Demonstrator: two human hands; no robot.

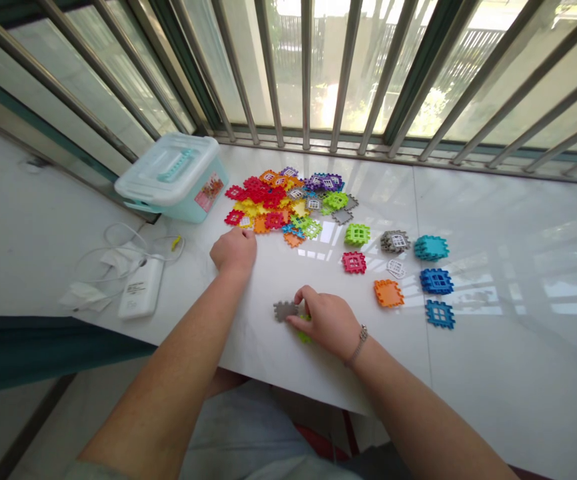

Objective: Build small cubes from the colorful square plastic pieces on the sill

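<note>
Both forearms come up from the bottom edge and reach forward over the white surface (493, 373). Right hand (326, 321), with a bracelet at the wrist, lies palm down near the surface's front edge, its fingers (302, 298) curled and pinching a grey toothed tile (284, 310) that lies flat just left of the fingertips. Under the same fingers a yellow-green tile (304, 335) peeks out, mostly hidden, so I cannot tell whether it is gripped or only covered.

Left hand (233, 251) rests farther forward and to the left, knuckles up, its fingers folded into a loose fist against the surface; whether anything is inside cannot be seen. Just beyond its fingers begins a heap of coloured tiles (283, 200), red, yellow, orange, purple and green lying over one another.

Right of the right-hand fingers, single tiles lie apart: a red tile (354, 262), a green tile (357, 234), an orange tile (388, 293), a grey stack (395, 241), and farther out three blue tiles (436, 281) in a column.

Left of the left fist sit a pale lidded storage box (171, 175) and, nearer, a white power bank (141, 288) with its cable coiled beside it. Window bars (306, 73) stand behind the surface.
</note>
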